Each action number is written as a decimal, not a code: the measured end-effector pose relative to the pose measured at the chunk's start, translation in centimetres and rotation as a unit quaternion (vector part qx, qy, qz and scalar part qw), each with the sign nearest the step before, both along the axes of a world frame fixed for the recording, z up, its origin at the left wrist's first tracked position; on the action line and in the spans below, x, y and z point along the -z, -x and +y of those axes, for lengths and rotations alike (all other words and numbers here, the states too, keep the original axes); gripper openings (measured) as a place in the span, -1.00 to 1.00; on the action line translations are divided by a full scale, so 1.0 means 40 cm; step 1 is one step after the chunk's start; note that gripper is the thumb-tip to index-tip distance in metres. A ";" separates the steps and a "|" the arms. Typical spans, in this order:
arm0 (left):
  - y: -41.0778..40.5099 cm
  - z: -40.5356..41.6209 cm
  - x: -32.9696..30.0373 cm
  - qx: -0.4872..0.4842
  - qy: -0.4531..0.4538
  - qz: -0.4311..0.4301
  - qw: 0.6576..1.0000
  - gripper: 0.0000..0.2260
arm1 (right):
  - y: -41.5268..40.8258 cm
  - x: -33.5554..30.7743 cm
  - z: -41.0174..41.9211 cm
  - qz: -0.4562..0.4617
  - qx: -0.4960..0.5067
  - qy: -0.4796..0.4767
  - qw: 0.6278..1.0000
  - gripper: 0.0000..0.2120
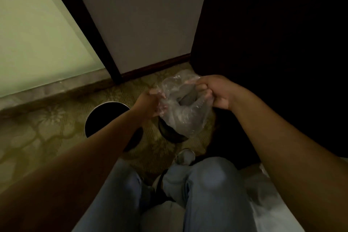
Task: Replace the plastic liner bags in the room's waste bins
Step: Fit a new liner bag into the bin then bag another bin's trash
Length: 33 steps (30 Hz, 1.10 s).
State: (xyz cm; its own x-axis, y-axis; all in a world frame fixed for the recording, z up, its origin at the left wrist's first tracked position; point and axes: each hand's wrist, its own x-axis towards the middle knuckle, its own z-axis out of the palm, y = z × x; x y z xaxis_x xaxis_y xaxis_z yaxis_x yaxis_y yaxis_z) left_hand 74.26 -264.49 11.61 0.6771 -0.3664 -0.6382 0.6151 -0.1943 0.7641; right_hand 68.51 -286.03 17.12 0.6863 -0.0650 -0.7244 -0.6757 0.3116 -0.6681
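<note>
Clear crinkled plastic liner bag [181, 107]: mouth gripped and spread by left hand [150, 104] and right hand [212, 91], above second dark bin [172, 134]; round dark white-rimmed bin [105, 117] beside it seemingly unlined; fitting pending.

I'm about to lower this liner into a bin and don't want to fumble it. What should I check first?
1. Left hand has a grip on the clear plastic liner bag: ok.
2. Right hand grips the opposite edge: ok.
3. Bag mouth spread open: ok, partly.
4. Bag over the dark round bin beneath it: ok.
5. That bin empty: cannot tell, bag hides it.
6. Second round white-rimmed bin lined: cannot tell, interior too dark.
</note>
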 end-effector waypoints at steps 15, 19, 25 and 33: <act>0.019 0.300 -0.773 -0.120 0.021 -0.195 0.973 -0.77 | 0.242 -0.692 0.002 -0.082 0.028 0.421 0.903 -0.77; 0.097 0.380 -0.931 -0.141 -0.008 -0.254 0.957 -0.77 | 0.303 -0.798 0.026 -0.097 0.090 0.420 0.898 -0.88; 0.171 0.467 -1.074 -0.180 0.027 -0.271 0.945 -0.71 | 0.386 -0.900 0.067 -0.100 0.141 0.358 0.918 -0.95; 0.302 0.388 -1.236 -0.050 0.051 -0.235 0.969 -0.86 | 0.386 -1.052 0.262 -0.293 -0.066 0.292 0.908 -0.84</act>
State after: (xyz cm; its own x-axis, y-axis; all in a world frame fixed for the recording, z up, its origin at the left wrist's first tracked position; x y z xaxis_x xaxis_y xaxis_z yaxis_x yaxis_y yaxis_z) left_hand 62.19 -248.96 61.05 0.9192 -0.3298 -0.2151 0.2068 -0.0605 0.9765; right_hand 53.08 -275.56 59.18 0.9726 -0.2092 -0.1010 -0.1565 -0.2687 -0.9504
